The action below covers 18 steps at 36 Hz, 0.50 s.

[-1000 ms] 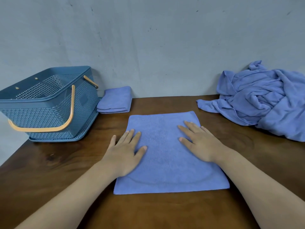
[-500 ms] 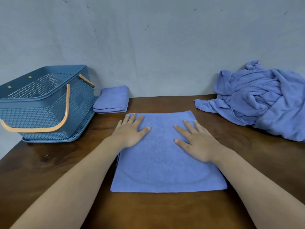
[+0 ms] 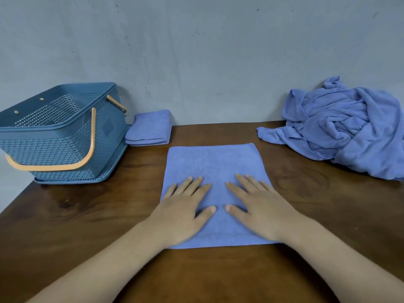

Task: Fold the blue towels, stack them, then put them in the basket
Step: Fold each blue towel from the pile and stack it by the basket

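1. My left hand [image 3: 181,213] and right hand [image 3: 260,208] both lie flat on the flat square blue cloth towel [image 3: 214,162]. The fingers are straight and spread, and they hold nothing. They only press down.
2. That towel lies in the middle of the brown wooden surface [image 3: 109,204], near the front edge. It looks smooth and ready for a fold.
3. I think the fold could go crooked. The hands sit on the near half, so the far corners are free and could slide when I lift a side.
4. The cloth is soft and floppy. If I pinch only one layer, the rest may sag and bunch up.
5. The small folded blue towel [image 3: 149,130] waits at the back edge, just beside the blue plastic basket with orange handles [image 3: 65,149]. If my new fold comes out bigger, the stack could lean and slip.
6. The basket stands at the back left corner, close to the left edge. A push while I load it might knock it off.
7. The big messy heap of blue towels [image 3: 341,125] is at the back right corner. Pulling one out could drag others with it.
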Each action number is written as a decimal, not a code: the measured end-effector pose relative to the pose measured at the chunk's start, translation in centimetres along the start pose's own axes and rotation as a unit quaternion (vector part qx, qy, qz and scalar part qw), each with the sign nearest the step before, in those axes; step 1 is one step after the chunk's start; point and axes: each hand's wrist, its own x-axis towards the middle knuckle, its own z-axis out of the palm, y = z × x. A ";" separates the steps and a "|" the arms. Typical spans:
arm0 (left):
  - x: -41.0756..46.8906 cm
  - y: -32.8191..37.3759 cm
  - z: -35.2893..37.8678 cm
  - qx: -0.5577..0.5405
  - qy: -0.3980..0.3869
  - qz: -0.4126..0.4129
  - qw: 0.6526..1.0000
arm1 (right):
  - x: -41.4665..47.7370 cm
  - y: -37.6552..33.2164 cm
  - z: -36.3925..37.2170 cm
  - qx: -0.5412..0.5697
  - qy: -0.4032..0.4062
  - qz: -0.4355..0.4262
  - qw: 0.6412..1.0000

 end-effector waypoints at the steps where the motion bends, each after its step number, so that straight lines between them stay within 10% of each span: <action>1: -1.0 -0.2 0.2 0.003 0.004 0.000 1.000 | -1.0 -0.5 0.4 -0.002 -0.003 -0.005 1.000; 18: -4.3 -1.6 0.0 0.006 -0.027 -0.038 0.999 | -6.9 1.5 1.2 0.021 0.012 0.020 1.000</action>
